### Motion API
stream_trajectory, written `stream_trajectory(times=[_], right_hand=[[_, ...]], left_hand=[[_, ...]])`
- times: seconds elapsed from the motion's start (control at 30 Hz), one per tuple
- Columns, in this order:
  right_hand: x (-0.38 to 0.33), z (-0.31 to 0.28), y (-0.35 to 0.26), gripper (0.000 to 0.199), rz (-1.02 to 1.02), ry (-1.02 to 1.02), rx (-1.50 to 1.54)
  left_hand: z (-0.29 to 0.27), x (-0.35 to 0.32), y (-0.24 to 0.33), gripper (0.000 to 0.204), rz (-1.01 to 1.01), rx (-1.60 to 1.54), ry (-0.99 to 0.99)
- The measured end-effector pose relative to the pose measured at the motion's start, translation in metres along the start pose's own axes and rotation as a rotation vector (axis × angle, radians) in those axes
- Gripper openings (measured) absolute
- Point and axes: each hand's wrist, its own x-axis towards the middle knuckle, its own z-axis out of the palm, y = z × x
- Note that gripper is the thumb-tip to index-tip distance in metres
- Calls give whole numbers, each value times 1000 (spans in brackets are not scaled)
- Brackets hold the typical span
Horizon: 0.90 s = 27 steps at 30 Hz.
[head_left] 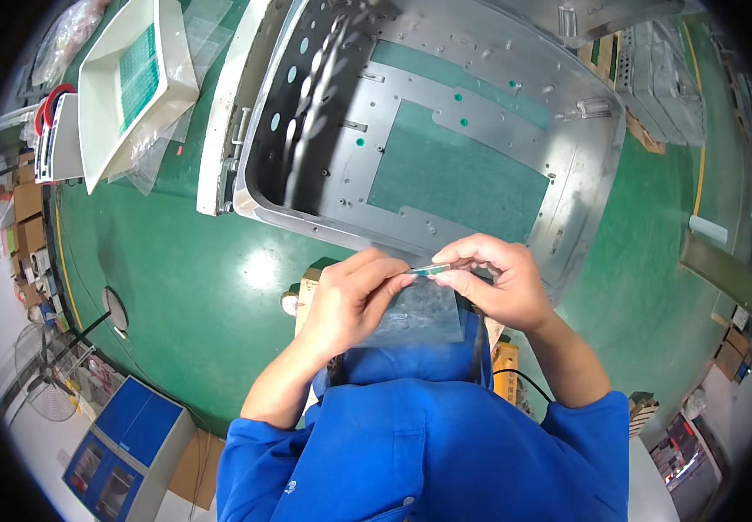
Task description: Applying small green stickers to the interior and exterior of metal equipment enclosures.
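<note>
In front of my chest both hands meet at a small, thin green strip (429, 271) with a pale, shiny edge. My left hand (354, 296) pinches its left end between thumb and fingertips. At the other end, the thumb and fingers of my right hand (502, 280) close on it. What the strip is made for cannot be made out. Just below the fingers lies a clear, wrinkled plastic sheet (415, 315) over my lap. Beyond my hands stands a large metal housing (306, 224) with rounded corners, drilled holes and a rectangular cutout in its bottom.
At the upper left, a white bin (97, 104) with a green grid sits beside plastic bags. A standing fan (45, 374) and a blue cabinet (137, 422) are at lower left. Grey metal parts (663, 83) are stacked at far right on the green floor (176, 287).
</note>
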Motion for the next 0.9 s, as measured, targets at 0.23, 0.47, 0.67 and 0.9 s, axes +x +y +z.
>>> stream_trajectory(times=[0.23, 0.47, 0.67, 0.9], right_hand=[[7, -6, -2, 8, 50, -40, -70], [16, -2, 5, 7, -350, 17, -479], [60, -27, 39, 4, 5, -14, -311], [71, -30, 114, 1, 188, -194, -662]], left_hand=[[-3, 8, -1, 8, 9, 9, -40], [1, 9, -12, 7, -47, 2, -39], [2, -11, -27, 5, -153, 5, -39], [1, -45, -47, 5, -271, -5, -90]])
